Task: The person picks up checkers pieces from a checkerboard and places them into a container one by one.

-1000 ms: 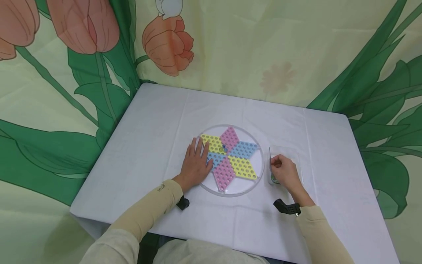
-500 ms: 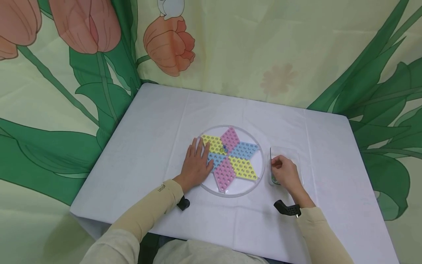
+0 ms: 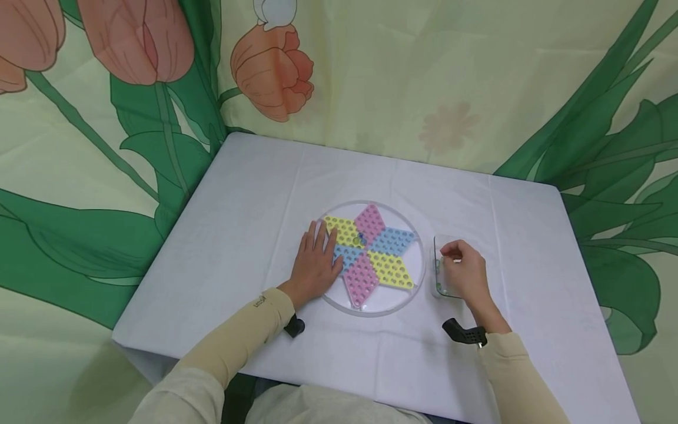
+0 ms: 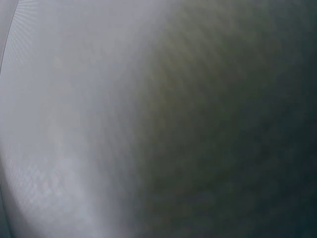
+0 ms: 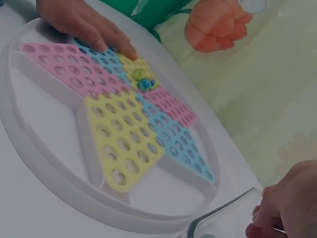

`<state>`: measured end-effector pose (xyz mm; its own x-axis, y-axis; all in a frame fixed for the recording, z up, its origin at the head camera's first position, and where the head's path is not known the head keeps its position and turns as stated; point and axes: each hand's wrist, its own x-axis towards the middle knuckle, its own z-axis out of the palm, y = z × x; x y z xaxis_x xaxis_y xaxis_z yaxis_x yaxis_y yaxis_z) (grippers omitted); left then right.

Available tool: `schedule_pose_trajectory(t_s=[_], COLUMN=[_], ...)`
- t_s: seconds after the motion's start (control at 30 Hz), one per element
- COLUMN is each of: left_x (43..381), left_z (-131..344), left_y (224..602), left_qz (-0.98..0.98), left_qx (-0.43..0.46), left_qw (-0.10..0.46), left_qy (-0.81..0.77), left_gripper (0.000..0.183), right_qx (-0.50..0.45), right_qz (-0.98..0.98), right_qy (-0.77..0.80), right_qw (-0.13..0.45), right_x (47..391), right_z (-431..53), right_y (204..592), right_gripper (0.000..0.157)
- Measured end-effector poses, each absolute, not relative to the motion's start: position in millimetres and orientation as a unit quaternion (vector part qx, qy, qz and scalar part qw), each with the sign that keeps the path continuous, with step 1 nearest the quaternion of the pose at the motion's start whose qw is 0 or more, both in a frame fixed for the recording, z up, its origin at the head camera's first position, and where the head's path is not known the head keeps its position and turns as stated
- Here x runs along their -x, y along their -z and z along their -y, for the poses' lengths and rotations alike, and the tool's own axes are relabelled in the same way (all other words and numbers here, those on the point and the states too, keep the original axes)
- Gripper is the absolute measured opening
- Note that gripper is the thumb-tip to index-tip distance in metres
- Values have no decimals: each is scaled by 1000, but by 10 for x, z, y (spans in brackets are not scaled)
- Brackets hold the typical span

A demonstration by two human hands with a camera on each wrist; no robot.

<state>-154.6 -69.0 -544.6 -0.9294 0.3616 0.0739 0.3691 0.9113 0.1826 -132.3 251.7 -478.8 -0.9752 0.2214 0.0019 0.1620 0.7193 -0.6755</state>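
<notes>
In the head view, my left hand lies flat with straight fingers over the left side of a round Chinese checkers board. Its six-pointed star has pink, yellow and blue points full of holes. A yellow-green marble and blue marbles sit near the star's centre in the right wrist view. To the right, my right hand is over a clear plastic box, thumb and fingers bent toward each other. I cannot tell whether a marble is between those fingertips. Small marbles show inside the box, partly hidden by the hand.
A white cloth covers the table, with its near edge at the person's lap. Behind stands a curtain printed with tulips and leaves. A black wrist camera sits on the right wrist. The left wrist view is dark and blurred.
My right hand has risen slightly and shifted right over the clear box, uncovering more of its left side. My left hand and the board have stayed in place.
</notes>
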Motion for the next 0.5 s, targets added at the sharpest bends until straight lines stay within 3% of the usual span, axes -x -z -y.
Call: schedule_pose_trajectory(t_s=[0.27,0.5], left_x=[1541,1541], left_z=[691,692], left_y=[5424,5417], left_qz=[978,977], left_qx=[181,187], left_qw=[10,19], left_qy=[99,97], left_gripper=[68,68], right_qx=[61,36], right_qz=[920,912], right_qy=[-377,-396], right_qw=[91,100], right_x=[1397,1436], right_z=[-2438,-2307], right_y=[4737,4696], right_gripper=[15,15])
